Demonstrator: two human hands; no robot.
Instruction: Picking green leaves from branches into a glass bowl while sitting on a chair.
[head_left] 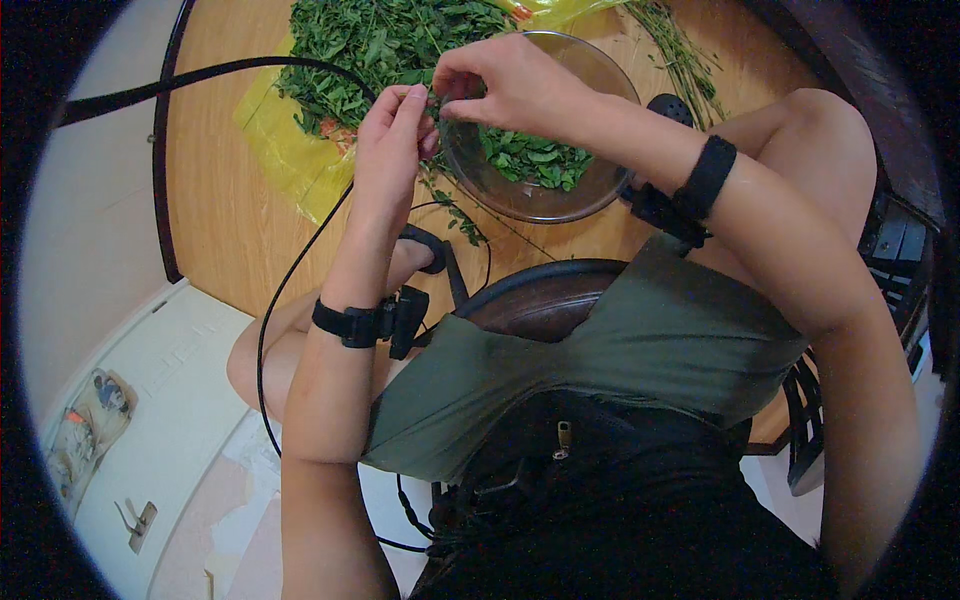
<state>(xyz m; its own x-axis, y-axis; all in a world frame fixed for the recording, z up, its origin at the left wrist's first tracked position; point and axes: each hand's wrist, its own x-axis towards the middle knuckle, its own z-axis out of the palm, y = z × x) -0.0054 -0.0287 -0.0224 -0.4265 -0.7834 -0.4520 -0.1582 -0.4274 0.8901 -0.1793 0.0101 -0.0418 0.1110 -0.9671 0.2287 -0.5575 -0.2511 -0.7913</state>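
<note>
My left hand is closed in a pinch at the near left rim of a clear bowl, and green leafy bits of a sprig show at its fingertips. Close beside it, my right hand curls over the bowl's left side, thumb and fingers nearly together. What lies between those fingers is too small to make out. Loose green leaves cover part of the bowl's bottom. Below my left hand there is a thin leafy sprig; whether it hangs or lies on the surface I cannot tell.
A big heap of leafy greens sits on a yellow plastic bag at the far left. Bare stems lie right of the bowl on the wood-look surface. A black cable runs past my left forearm.
</note>
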